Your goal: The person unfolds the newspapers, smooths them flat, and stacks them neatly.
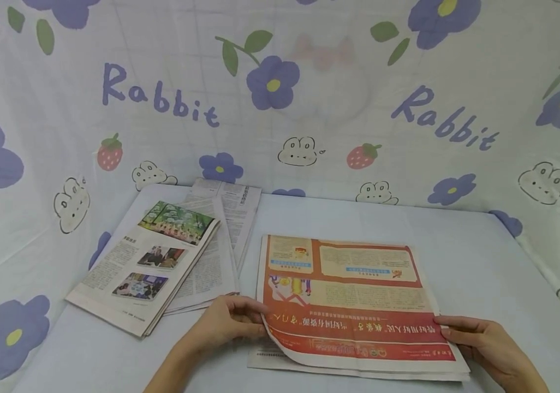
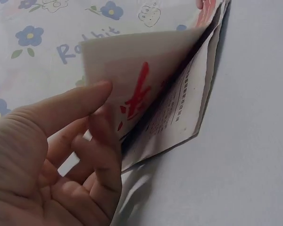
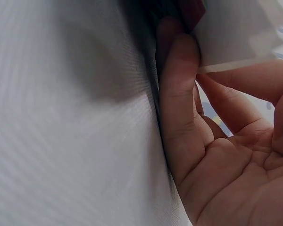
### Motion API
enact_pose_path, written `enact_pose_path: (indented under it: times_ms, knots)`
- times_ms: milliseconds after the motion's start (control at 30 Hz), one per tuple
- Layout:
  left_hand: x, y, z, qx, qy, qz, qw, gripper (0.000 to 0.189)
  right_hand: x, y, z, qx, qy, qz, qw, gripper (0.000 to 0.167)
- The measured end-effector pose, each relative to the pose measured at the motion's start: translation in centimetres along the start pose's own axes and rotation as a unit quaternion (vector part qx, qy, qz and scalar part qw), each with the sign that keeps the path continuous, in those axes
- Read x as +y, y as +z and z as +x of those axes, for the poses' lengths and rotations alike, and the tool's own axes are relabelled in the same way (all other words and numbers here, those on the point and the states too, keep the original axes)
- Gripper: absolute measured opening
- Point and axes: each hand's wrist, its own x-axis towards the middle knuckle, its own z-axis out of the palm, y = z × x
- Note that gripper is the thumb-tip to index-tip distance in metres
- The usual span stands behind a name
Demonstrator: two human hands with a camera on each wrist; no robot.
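A folded newspaper [image 1: 368, 297] with red and orange print lies in front of me, its headlines upside down in the head view. My left hand [image 1: 221, 325] pinches its left edge between thumb and fingers, and the near-left part of the top layer curls up. In the left wrist view the raised sheet [image 2: 118, 61] shows red lettering through it, with a gap above the lower layers [image 2: 179, 113]. At the right edge my right hand [image 1: 486, 344] grips the paper [image 3: 240, 35], fingers low beside the white surface and thumb on the other side.
To the left, another folded newspaper [image 1: 108, 273] with colour photos overlaps grey printed newspapers [image 1: 240, 210]. Everything lies on a white table [image 1: 496, 273]. Behind it hangs a white curtain [image 1: 329, 164] with purple flowers, rabbits and strawberries.
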Motion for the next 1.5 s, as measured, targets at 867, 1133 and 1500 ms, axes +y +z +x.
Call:
enact_pose_path:
  times_ms: [867, 1133, 1500]
  knots:
    - [-0.72, 0.77, 0.30, 0.009, -0.017, -0.006, 0.9998, 0.032, 0.02, -0.33, -0.08, -0.012, 0.008, 0.019, 0.9997, 0.034]
    - [-0.87, 0.61, 0.18, 0.053, -0.004, -0.035, 0.9980, 0.027, -0.05, 0.13, 0.11, -0.015, 0.001, 0.019, 0.9997, 0.031]
    - [-0.42, 0.83, 0.63, 0.130, -0.002, -0.055, 0.9899, 0.031, -0.35, 0.03, -0.38, -0.036, -0.017, -0.007, 0.9992, 0.027]
